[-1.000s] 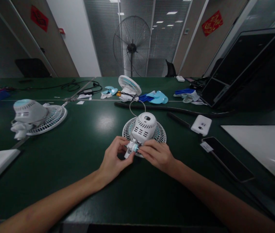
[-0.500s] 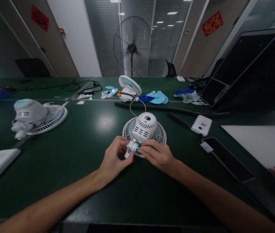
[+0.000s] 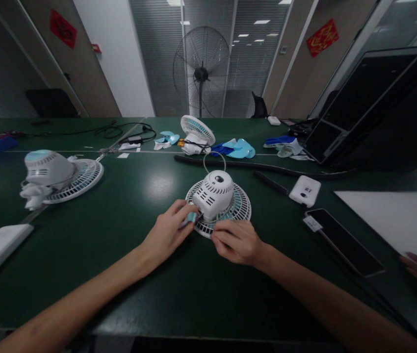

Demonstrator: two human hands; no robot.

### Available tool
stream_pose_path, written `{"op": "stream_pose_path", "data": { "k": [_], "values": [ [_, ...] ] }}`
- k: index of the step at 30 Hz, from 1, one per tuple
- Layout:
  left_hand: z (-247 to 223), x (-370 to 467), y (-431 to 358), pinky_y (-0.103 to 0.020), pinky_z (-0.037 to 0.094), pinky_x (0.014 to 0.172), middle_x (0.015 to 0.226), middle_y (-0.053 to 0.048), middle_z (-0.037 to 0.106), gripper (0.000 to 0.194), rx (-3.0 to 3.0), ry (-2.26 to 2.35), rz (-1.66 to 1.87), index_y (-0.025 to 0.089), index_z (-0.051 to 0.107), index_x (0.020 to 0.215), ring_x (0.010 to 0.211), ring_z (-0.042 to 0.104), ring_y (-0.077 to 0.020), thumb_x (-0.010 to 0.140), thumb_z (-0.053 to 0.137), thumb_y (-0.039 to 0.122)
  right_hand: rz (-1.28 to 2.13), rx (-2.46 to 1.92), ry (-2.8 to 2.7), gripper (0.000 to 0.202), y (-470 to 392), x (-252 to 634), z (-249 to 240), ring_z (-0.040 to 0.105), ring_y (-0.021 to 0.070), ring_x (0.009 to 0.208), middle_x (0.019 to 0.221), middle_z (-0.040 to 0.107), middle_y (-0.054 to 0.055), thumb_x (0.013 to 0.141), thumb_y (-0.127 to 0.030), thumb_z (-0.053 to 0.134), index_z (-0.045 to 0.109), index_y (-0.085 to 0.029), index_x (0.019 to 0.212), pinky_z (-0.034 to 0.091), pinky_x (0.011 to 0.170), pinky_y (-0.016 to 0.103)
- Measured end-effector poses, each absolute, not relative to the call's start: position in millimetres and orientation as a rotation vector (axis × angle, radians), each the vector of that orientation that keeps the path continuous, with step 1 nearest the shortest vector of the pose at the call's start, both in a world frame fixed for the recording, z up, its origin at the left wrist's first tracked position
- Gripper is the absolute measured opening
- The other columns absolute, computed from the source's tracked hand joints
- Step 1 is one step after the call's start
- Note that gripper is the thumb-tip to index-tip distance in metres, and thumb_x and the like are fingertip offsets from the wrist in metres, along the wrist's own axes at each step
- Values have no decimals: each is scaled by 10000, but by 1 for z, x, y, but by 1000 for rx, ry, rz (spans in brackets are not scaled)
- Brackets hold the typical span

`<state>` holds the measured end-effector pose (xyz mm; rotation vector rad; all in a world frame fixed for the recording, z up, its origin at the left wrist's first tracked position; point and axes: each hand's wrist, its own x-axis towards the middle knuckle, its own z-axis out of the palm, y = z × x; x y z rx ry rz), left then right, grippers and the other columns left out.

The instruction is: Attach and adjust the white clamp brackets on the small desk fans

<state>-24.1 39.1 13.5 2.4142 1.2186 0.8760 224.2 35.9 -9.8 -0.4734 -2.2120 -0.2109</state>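
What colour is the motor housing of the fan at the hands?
The motor housing is white with dark vent slots, clearest in the head view.

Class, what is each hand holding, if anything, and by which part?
Left hand: the blue piece beside the fan, pinched around its sides, partly hidden. Right hand: curled at the grille's near rim; any hold cannot be told.

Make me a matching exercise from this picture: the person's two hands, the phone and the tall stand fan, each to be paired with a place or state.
Column one
1. Left hand
2. Phone
3. Stand fan
4. Right hand

Column two
A. Beyond the far edge of the green table
B. At the near rim of the white grille
C. Pinching a light-blue-ended part
D. Lying flat, screen dark

Right pairs: 1-C, 2-D, 3-A, 4-B
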Motion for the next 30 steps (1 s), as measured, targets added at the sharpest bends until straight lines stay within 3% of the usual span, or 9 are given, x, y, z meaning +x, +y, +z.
{"op": "stream_pose_path", "data": {
  "k": [6, 9, 14, 19, 22, 24, 26, 28, 30],
  "values": [
    [19, -87, 63, -391, 570, 849, 1203, -77, 656, 183, 2405, 1513, 983, 238, 646, 1160, 990, 686, -252, 1003, 595, 319, -196, -469, -2253, 88, 38, 229, -9, 648, 120, 676, 886, 725, 47, 934, -156, 612, 686, -165, 887, 499, 567, 249],
    [17, -124, 88, -376, 548, 798, 1203, -102, 652, 246, 2391, 1816, 1013, 215, 651, 1184, 960, 682, -277, 981, 607, 348, -158, -528, -2249, 125, 41, 229, -12, 616, 99, 644, 886, 712, 41, 955, -169, 596, 681, -162, 864, 467, 541, 234],
    [21, -157, 155, -403, 495, 937, 1207, -104, 604, 356, 2168, 2268, 1004, 131, 621, 1263, 1022, 631, -280, 1002, 572, 369, -126, -550, -2277, 156, 44, 227, -15, 597, 89, 634, 901, 700, 34, 977, -188, 580, 684, -159, 863, 449, 532, 226],
    [32, -160, 195, -488, 469, 960, 1273, -202, 560, 546, 2081, 2339, 1023, 8, 514, 1385, 1050, 583, -284, 1037, 525, 428, -94, -610, -2300, 162, 45, 231, -16, 598, 98, 657, 930, 695, 40, 986, -189, 577, 683, -156, 869, 446, 552, 241],
    [42, -171, 178, -543, 404, 1048, 1387, -215, 514, 585, 2149, 2322, 1026, 28, 479, 1439, 1194, 521, -316, 1025, 543, 438, -59, -633, -2295, 152, 46, 233, -16, 609, 103, 679, 931, 689, 39, 988, -188, 579, 684, -156, 882, 441, 558, 242],
    [46, -188, 152, -645, 241, 1139, 1481, -212, 452, 560, 2190, 2358, 1064, 39, 503, 1413, 1363, 381, -367, 1003, 575, 413, -44, -634, -2291, 153, 46, 233, -17, 607, 103, 680, 932, 687, 39, 989, -191, 579, 685, -156, 884, 435, 554, 243],
    [45, -215, 123, -746, 96, 1129, 1536, -218, 399, 538, 2188, 2508, 1202, 45, 524, 1364, 1454, 245, -421, 960, 616, 389, -38, -626, -2287, 160, 46, 232, -17, 600, 101, 671, 931, 687, 38, 991, -194, 579, 685, -156, 876, 431, 552, 245],
    [38, -245, 99, -794, 120, 1087, 1595, -250, 296, 636, 2082, 2694, 1300, 50, 463, 1395, 1477, 181, -469, 906, 660, 405, -33, -619, -2287, 171, 46, 231, -16, 594, 98, 664, 929, 688, 35, 991, -198, 578, 684, -158, 864, 431, 553, 245],
    [28, -272, 84, -809, 151, 1065, 1552, -250, 327, 614, 1874, 2825, 1339, 60, 471, 1340, 1415, 273, -477, 848, 677, 363, -21, -614, -2293, 180, 46, 230, -16, 593, 96, 662, 929, 690, 33, 994, -203, 574, 685, -158, 860, 432, 552, 242]
  ]
}}
